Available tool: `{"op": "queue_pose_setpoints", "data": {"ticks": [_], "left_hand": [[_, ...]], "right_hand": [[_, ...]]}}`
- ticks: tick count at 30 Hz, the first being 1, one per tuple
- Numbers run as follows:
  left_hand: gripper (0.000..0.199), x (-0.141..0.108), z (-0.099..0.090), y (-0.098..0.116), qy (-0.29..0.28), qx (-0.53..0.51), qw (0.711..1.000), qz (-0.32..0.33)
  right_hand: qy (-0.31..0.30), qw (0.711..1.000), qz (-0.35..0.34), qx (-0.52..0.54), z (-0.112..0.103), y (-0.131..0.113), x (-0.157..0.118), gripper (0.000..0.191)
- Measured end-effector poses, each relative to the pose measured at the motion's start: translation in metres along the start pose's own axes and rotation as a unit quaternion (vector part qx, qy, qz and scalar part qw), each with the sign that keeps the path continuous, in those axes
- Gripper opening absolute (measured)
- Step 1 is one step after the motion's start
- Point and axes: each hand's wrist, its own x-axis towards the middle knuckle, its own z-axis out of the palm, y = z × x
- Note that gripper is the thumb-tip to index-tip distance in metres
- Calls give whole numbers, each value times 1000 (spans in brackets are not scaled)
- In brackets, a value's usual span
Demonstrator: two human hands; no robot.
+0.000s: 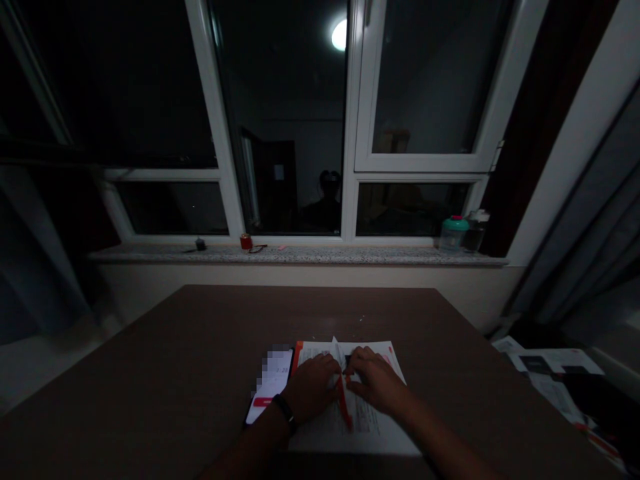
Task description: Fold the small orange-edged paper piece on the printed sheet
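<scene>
A printed white sheet or booklet with orange edging lies on the brown table. Over it, both my hands work at a small folded paper, white with an orange-red strip, whose white tip rises between them. My left hand, with a dark band at the wrist, has its fingers curled onto the left side of this paper. From the right, my right hand pinches at the paper with thumb and fingers. The fingertips partly hide the folds. A lit phone lies just left of my left hand.
The table ends at a wall below a stone windowsill. On the sill stand a small red jar, a dark little bottle and a green-lidded container. Papers lie beyond the table's right edge.
</scene>
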Motion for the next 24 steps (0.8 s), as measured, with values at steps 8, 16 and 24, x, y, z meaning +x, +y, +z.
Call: {"op": "queue_pose_setpoints", "data": {"ticks": [8, 16, 24], "left_hand": [[15, 0, 8, -5, 20, -7, 1000, -6], [19, 3, 6, -19, 2, -5, 1000, 10], [36, 2, 1, -23, -19, 0, 998, 56]], "right_hand": [[16, 1000, 3, 8, 3, 2, 1, 15], [28, 999, -6, -16, 7, -2, -2, 4], [-1, 996, -85, -8, -3, 4, -3, 15]]}}
